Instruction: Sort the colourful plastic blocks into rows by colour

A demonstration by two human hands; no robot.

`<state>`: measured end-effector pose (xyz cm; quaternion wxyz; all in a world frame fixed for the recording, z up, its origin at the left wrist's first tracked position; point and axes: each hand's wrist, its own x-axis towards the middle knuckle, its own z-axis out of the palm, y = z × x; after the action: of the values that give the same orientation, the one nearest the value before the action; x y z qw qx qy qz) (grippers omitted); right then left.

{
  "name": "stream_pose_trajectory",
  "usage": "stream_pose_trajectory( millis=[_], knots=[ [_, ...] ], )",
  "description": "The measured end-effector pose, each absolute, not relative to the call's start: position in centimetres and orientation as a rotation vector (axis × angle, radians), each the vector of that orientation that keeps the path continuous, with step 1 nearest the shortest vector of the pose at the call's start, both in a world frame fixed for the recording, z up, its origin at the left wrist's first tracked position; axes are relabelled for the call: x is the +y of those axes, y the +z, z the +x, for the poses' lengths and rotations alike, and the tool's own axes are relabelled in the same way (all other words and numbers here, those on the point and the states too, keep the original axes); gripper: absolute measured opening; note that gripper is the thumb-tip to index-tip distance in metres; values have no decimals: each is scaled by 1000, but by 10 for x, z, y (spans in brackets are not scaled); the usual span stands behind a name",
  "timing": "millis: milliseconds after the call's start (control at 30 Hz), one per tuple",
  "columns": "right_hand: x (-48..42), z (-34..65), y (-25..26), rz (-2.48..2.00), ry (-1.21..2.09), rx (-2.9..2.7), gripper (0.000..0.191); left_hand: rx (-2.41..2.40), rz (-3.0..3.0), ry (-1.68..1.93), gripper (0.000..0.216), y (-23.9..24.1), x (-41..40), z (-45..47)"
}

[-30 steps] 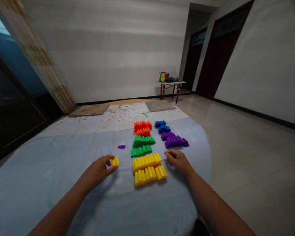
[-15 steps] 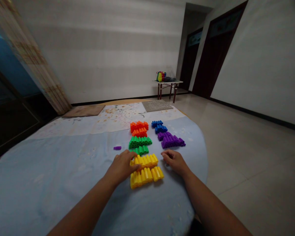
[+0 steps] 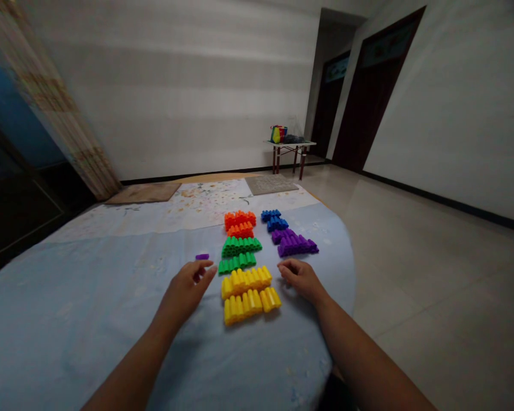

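My left hand (image 3: 188,290) is just left of two rows of yellow plastic tubes (image 3: 246,279), thumb and fingers apart, holding nothing. To the right of those rows my right hand (image 3: 300,277) rests with its fingers curled together, and nothing shows in them. Beyond the yellow rows lie green tubes (image 3: 241,245), then orange tubes (image 3: 240,218). Purple tubes (image 3: 298,245) are stacked past my right hand, with blue tubes (image 3: 276,224) behind them. One single purple piece (image 3: 202,257) lies apart, just beyond my left fingertips.
A pale blue flowered cloth (image 3: 89,319) covers the table, whose rounded edge is on the right. A brown mat (image 3: 145,193) and a grey mat (image 3: 270,184) lie at the far side. By the wall stands a small table (image 3: 302,143) with a multicoloured bag (image 3: 278,135).
My left hand has let go of the yellow tubes and drawn back to the left, its fingers now apart. My right hand has stayed almost where it was.
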<state>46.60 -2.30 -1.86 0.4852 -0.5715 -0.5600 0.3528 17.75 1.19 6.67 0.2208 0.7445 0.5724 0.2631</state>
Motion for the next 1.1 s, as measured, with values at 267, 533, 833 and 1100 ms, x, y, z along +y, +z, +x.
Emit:
stream_pose_trajectory(
  millis=[267,533,833,1100],
  knots=[
    [-61,468,9,-1395,1005,-1699,26,1799,1815,876,43,23,-7,129],
    [-64,459,5,-1497,898,-1766,19,1740,1885,910,37,10,-16,133],
    [-69,459,10,-1499,897,-1711,24,1702,1883,1012,38,4,-12,127],
    [-70,460,-12,-1546,746,-1461,33,1776,2090,840,44,19,40,140]
  ],
)
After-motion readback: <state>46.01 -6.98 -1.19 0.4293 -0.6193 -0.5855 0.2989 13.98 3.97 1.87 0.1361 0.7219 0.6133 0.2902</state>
